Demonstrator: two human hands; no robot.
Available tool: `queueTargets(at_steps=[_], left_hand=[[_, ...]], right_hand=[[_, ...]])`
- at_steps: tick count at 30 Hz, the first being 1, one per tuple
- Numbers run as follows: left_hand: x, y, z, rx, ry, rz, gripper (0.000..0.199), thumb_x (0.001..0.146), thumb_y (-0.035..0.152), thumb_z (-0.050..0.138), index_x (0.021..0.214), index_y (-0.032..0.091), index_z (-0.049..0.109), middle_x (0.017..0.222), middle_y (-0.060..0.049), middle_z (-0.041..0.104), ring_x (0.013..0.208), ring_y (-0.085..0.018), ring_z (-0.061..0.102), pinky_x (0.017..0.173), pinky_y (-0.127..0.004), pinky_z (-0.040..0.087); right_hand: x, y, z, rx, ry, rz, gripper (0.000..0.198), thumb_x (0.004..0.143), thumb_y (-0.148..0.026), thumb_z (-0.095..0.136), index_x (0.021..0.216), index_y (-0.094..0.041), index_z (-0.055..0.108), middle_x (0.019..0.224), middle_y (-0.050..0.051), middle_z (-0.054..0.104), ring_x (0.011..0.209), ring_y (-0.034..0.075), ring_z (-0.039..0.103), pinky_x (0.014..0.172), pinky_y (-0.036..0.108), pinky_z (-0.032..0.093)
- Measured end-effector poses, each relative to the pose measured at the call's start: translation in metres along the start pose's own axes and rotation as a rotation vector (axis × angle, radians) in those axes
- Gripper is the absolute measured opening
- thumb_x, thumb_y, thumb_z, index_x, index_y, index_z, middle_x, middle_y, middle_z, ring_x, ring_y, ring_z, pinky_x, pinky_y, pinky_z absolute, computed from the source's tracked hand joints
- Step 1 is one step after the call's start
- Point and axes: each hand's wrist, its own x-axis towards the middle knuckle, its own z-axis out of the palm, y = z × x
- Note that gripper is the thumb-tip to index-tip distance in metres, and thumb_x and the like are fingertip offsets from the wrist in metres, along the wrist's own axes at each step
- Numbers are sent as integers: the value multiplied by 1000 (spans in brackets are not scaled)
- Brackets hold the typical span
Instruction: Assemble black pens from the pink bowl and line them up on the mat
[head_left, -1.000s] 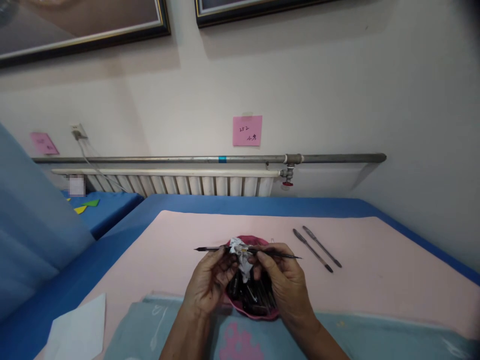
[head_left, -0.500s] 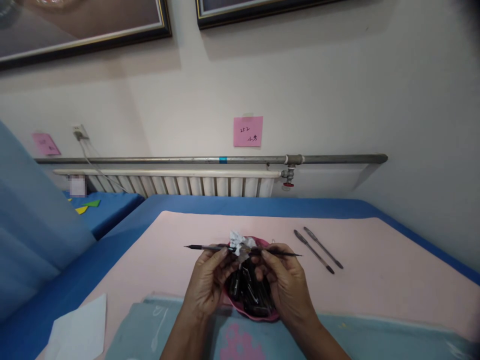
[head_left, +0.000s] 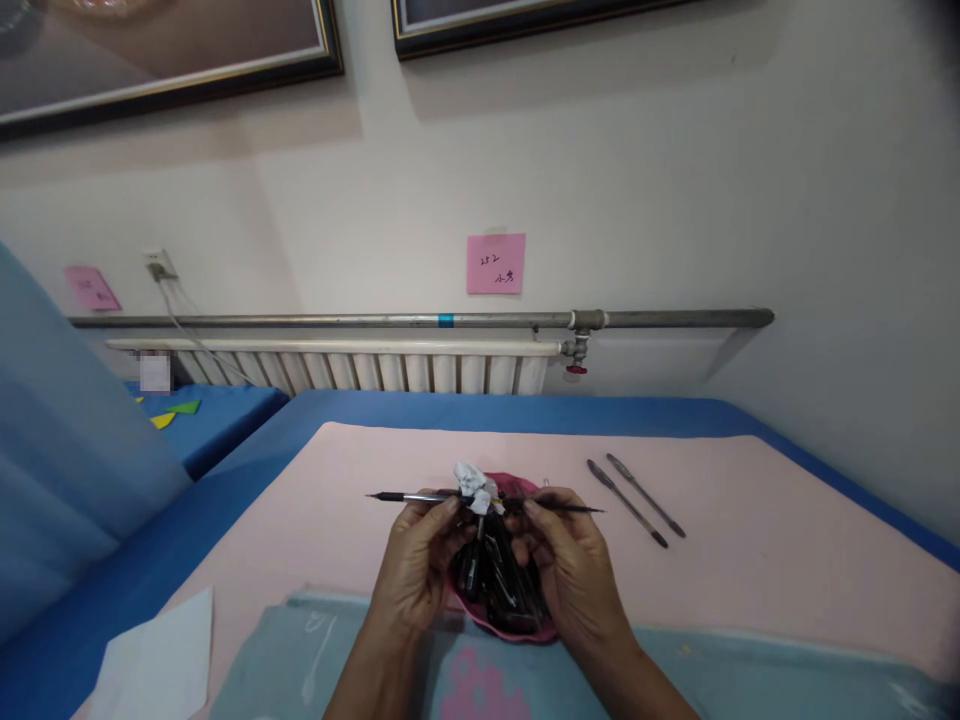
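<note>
Above a pink basket (head_left: 517, 636) of black pen parts (head_left: 504, 580), my two hands are close together. My left hand (head_left: 420, 555) pinches a pen (head_left: 401, 497) whose pointed tip faces left. In the fingers of my right hand (head_left: 566, 555) is a thin dark pen piece (head_left: 577, 507), its narrow end pointing right. A crumpled white tissue (head_left: 471, 482) sits between the fingertips, where the inner ends of both pieces are partly hidden. Whether the two pieces touch there I cannot tell.
Two dark pens (head_left: 628, 503) lie to the right on the pink sheet (head_left: 750, 570). A teal cloth (head_left: 337, 660) runs along the near edge. White paper (head_left: 161, 650) lies at the left. Behind the blue table edge (head_left: 525, 412) are a radiator (head_left: 420, 372) and pipe (head_left: 337, 321).
The white tissue between my fingertips has shifted slightly left and changed shape. The pen in my left hand shows a brighter shine; both hands stay nearly in place.
</note>
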Motion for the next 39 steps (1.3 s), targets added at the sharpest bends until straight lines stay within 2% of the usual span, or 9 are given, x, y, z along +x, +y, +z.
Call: queueTargets(at_steps=[7, 11, 15, 24, 29, 32, 35, 37, 39], left_hand=[[-2, 3, 6, -63, -5, -47, 20, 61, 14, 78, 77, 14, 66, 78, -4, 72, 71, -16, 66, 64, -25, 53], [-2, 3, 5, -125, -22, -111, 14, 69, 11, 71, 82, 13, 66, 83, -5, 72, 75, -16, 67, 66, -25, 54], [0, 2, 2, -171, 27, -215, 8, 78, 9, 60, 84, 10, 65, 82, -8, 72, 74, -16, 67, 64, -25, 55], [0, 3, 3, -243, 64, -380, 18, 90, 15, 44, 83, 9, 59, 68, -8, 69, 62, -15, 67, 59, -25, 55], [1, 1, 0, -251, 51, -396, 17, 90, 16, 43, 86, 9, 59, 70, -8, 69, 61, -15, 67, 59, -25, 55], [1, 1, 0, -278, 33, -406, 22, 91, 16, 40, 85, 9, 60, 67, -7, 68, 59, -15, 66, 58, -26, 55], [2, 2, 0, -275, 52, -396, 24, 91, 16, 40, 82, 8, 61, 64, -7, 68, 59, -15, 66, 60, -27, 56], [2, 3, 1, -245, 74, -353, 24, 90, 14, 42, 79, 8, 62, 65, -7, 69, 58, -15, 67, 60, -28, 57], [1, 3, 2, -206, 92, -306, 23, 89, 11, 44, 76, 9, 63, 64, -8, 69, 57, -16, 66, 58, -28, 57]], right_hand=[[-1, 1, 3, 43, 4, 13, 29, 62, -25, 77, 78, -21, 53, 57, -3, 64, 44, 11, 55, 37, 18, 40], [-1, 0, 4, 77, 3, 17, 31, 61, -25, 78, 78, -21, 53, 59, -3, 65, 50, 13, 59, 36, 17, 39], [-3, -1, 5, 63, -10, 15, 29, 64, -25, 76, 81, -22, 54, 64, -2, 66, 48, 11, 57, 37, 17, 39], [-6, -1, 7, 33, -15, -39, 28, 67, -27, 74, 84, -22, 52, 63, -3, 65, 46, 12, 57, 36, 17, 38], [-10, -3, 5, -160, -87, -162, 15, 76, -27, 67, 85, -21, 56, 62, -3, 65, 41, 8, 51, 41, 18, 41], [-13, -2, 1, -312, -128, -279, 8, 80, -26, 62, 86, -22, 60, 80, 2, 68, 47, 9, 54, 46, 21, 46], [-14, 0, -4, -469, -179, -386, 9, 82, -25, 59, 90, -23, 63, 97, 5, 68, 51, 9, 56, 51, 25, 49], [-13, 1, -6, -526, -181, -403, 9, 82, -25, 59, 91, -24, 63, 88, 4, 68, 52, 11, 57, 51, 25, 48], [-12, 0, -6, -519, -148, -357, 8, 82, -26, 59, 90, -23, 61, 71, 1, 66, 51, 12, 57, 49, 24, 47]])
